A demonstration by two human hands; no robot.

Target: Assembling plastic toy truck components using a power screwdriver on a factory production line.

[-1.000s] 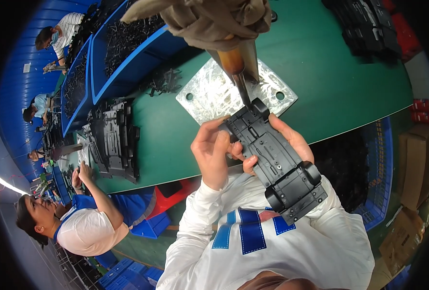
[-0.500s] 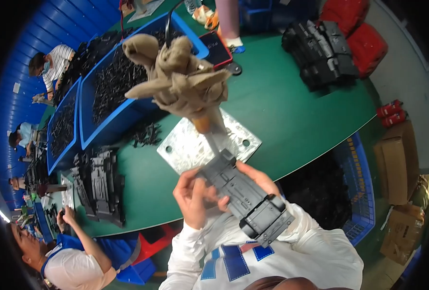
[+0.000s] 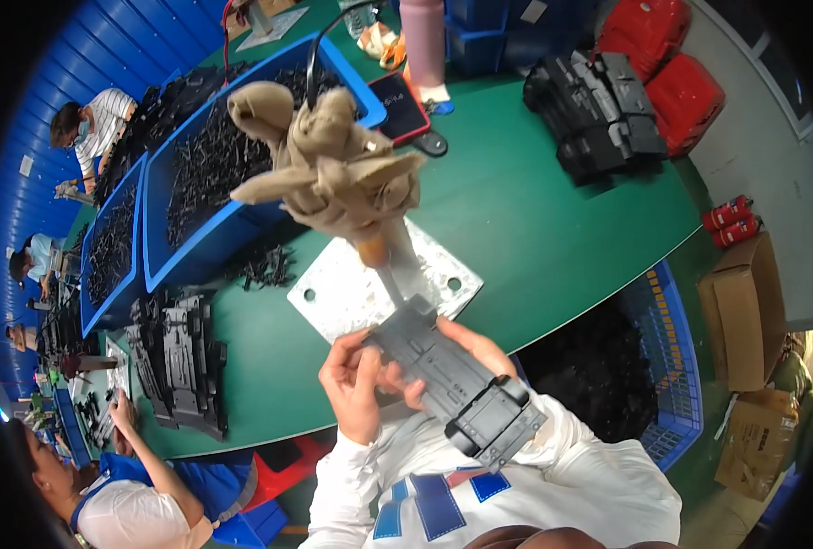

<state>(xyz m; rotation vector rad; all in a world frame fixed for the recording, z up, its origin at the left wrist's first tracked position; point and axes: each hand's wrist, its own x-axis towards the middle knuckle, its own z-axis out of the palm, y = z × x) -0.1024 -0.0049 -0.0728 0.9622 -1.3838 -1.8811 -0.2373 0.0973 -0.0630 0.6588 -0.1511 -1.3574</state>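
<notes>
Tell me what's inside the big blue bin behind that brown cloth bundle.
Small black parts lie heaped in the blue bin. The cloth bundle hides part of the inside; anything beneath the top layer is covered.

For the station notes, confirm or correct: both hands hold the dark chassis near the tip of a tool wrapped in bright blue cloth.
Wrong colour: the head view shows tan cloth around the tool. The left hand and right hand do hold the dark chassis near the tip.

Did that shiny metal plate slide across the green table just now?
No. The metal plate keeps its place beside the big blue bin; both shifted left and down together in the picture because the whole view moved.
</notes>
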